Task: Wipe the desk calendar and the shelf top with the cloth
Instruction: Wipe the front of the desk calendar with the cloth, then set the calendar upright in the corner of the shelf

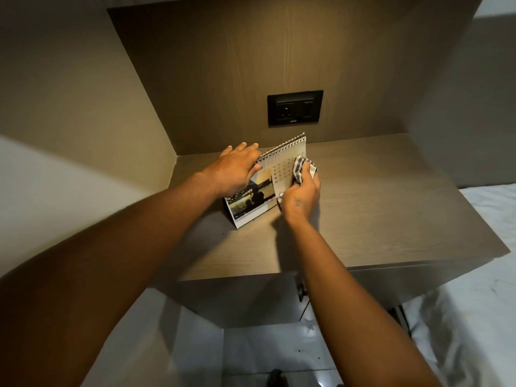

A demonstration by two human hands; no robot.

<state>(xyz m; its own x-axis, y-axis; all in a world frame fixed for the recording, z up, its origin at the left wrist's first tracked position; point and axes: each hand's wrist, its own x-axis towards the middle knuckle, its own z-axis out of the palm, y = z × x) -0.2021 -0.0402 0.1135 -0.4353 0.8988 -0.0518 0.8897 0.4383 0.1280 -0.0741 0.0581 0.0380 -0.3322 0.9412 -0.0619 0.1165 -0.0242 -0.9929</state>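
Checked cloth [303,170], dark blue on white, sits bunched in the fingers [313,174] of the right hand [303,198]; they curl closed around it and press the wad flat against the date grid on the right half of the desk calendar [268,180]; the left hand [234,173] rests over the calendar's spiral-bound top edge at its left end, fingers [245,149] held close together and laid flat rather than gripping, steadying the stand from above. Taking the calendar as the landmark: it stands tent-fashion on the shelf top [377,205], toward the left rear of that wood-grain board, its photo page facing the person; a black socket plate [295,108] sits on the back panel just above and behind it; white bedding [491,303] lies well to its right and lower down; pale floor shows below the shelf's front edge. By my reading the calendar face is being wiped and the shelf top is not yet done. The risk lies in the stand's lightness; a firm sideways stroke from the cloth could fold the tent flat or skid it along the board if the left hand eases off; pressing too hard could also crease the thin page or snag it at the wire binding.
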